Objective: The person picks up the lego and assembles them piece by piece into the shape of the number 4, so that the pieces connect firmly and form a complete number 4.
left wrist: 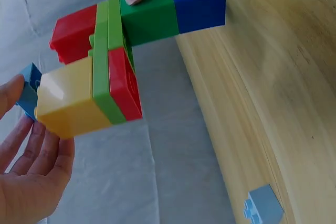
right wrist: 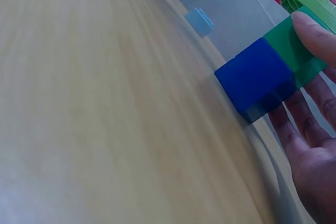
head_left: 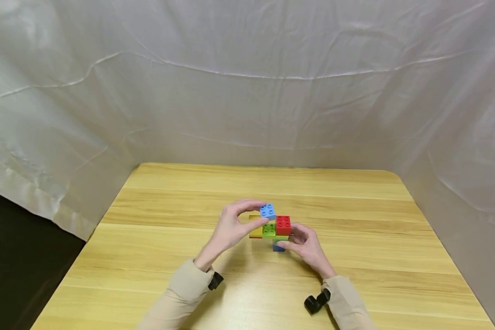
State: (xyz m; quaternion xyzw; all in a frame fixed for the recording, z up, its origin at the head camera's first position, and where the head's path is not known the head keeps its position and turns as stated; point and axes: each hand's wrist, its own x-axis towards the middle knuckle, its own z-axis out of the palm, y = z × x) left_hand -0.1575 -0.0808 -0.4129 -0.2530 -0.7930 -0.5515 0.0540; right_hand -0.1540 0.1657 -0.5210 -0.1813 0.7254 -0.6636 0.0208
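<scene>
My left hand (head_left: 231, 225) pinches a blue toy brick (head_left: 268, 211) between thumb and fingers. In the left wrist view that brick lies close against the studded side of a yellow brick (left wrist: 71, 98); whether they touch, I cannot tell. My right hand (head_left: 308, 246) grips the built piece by its green brick (left wrist: 149, 17), thumb on one face and fingers on the other. Beyond the green brick comes a dark blue brick (right wrist: 257, 77) at the base. Lime green plates (head_left: 269, 230) span the top, bearing the yellow brick and a red brick (head_left: 283, 225); another red piece (left wrist: 123, 85) sits under them.
A loose light blue brick (left wrist: 265, 204) lies on the wooden table (head_left: 156, 238), also visible in the right wrist view. Pale sheeting (head_left: 247, 110) hangs around the back and sides of the table.
</scene>
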